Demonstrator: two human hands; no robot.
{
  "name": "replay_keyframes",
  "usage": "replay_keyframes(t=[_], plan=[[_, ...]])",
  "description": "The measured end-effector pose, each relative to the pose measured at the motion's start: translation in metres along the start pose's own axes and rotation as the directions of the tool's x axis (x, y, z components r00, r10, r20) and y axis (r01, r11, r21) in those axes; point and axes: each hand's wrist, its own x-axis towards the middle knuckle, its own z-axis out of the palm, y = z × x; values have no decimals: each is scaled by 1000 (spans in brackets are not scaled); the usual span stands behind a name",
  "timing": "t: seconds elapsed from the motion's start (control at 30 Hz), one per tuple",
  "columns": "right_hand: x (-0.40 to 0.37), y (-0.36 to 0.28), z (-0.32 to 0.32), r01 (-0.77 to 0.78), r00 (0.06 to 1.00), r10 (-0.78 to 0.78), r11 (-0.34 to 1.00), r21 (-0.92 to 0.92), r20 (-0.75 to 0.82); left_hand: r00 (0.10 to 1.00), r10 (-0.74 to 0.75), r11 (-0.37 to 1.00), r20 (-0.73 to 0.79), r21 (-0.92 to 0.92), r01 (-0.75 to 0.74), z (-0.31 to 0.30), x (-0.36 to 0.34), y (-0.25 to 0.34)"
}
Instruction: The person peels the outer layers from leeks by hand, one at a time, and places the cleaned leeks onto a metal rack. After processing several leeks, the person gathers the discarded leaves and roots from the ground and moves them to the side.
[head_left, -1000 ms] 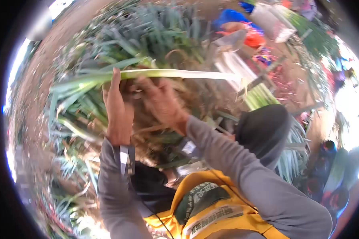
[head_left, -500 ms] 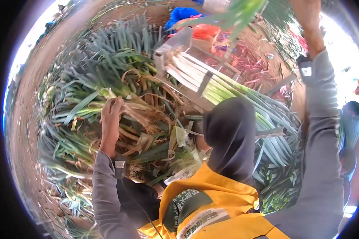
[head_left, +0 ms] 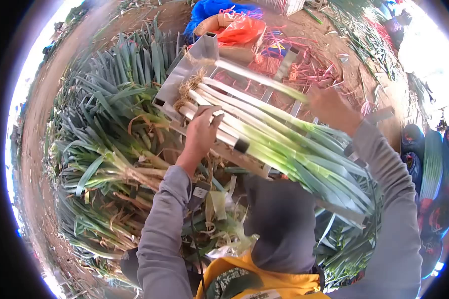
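Observation:
Several leeks [head_left: 244,112] lie side by side in a metal frame [head_left: 204,50], their roots against its upper-left end plate and their green leaves reaching to the lower right. My left hand [head_left: 200,135] is closed over white leek shanks near the root end, at the frame's near side. Along the far side, a single leek [head_left: 259,78] is gripped by my right hand [head_left: 333,108] around its green part. That leek is slightly blurred and its root end lies close to the end plate. The right fingertips are partly smeared by motion.
A large heap of untrimmed leeks [head_left: 110,114] covers the ground on the left. Beyond the frame are a red plastic bag [head_left: 242,31], a blue bag [head_left: 204,15] and scattered pink ties [head_left: 319,62]. Bundled leeks [head_left: 431,169] stand at the right.
My right hand has come down from the upper right to the frame with a leek. My left hand has moved right from the heap onto the leeks in the frame.

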Motion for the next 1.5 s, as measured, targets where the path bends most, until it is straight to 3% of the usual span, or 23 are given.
replay_keyframes(t=[0.07, 0.17, 0.3, 0.37, 0.5, 0.63, 0.7, 0.77, 0.83, 0.9, 1.03, 1.1, 1.27, 1.33, 1.37, 1.4, 1.47, 1.5], plan=[[16, -8, 32, -39, 998, 24, 959, 281, 57, 997, 40, 998, 72, 46, -43, 27, 28, -8], [40, -12, 73, -86, 990, 23, 884, 460, 141, 989, 98, 994, 106, 42, -103, 64, 61, -25], [51, -23, 111, -86, 992, 9, 775, 626, 125, 978, 173, 972, 113, 140, -188, 100, 88, -56], [44, -29, 114, -139, 989, 58, 716, 685, 139, 975, 172, 935, 141, 289, -207, 102, 92, -57], [26, -28, 112, -198, 977, 182, 560, 804, 114, 988, 112, 931, 110, 337, -143, 103, 90, -56], [23, -33, 106, -255, 966, 123, 576, 776, 226, 992, 101, 934, 74, 336, -121, 104, 87, -55], [20, -47, 102, -232, 972, 152, 493, 838, 180, 984, 174, 918, 40, 355, -177, 105, 85, -57], [15, -58, 101, -202, 979, 115, 393, 897, 170, 986, 149, 913, 69, 373, -164, 105, 82, -58], [12, -61, 104, -180, 981, 135, 392, 902, 137, 987, 135, 906, 93, 392, -161, 104, 81, -58], [11, -61, 104, -163, 986, 117, 479, 863, 121, 987, 142, 912, 75, 379, -160, 104, 79, -57], [3, -81, 99, -116, 989, 132, 480, 869, 58, 990, 109, 910, 90, 392, -135, 100, 70, -58], [5, -86, 100, -106, 971, 234, 582, 806, -41, 989, 119, 912, 85, 385, -142, 102, 71, -59], [3, -86, 90, -161, 971, 240, 594, 788, 18, 991, 71, 898, 110, 426, -111, 103, 70, -56], [-2, -86, 108, -222, 964, 254, 598, 770, 80, 992, -92, 970, 91, 235, 69, 110, 72, -58], [1, -82, 101, -266, 963, 209, 613, 744, 172, 960, -259, 959, 107, -89, 269, 103, 68, -50], [2, -80, 106, -309, 951, 180, 623, 718, 253, 931, -350, 905, 100, -221, 364, 97, 63, -48], [-10, -73, 147, 6, 994, 83, 610, 793, -71, 913, -404, 867, 55, -296, 401, 85, 46, -41], [2, -74, 128, -8, 994, 91, 641, 768, -66, 920, -391, 886, 15, -265, 381, 75, 35, -34]])
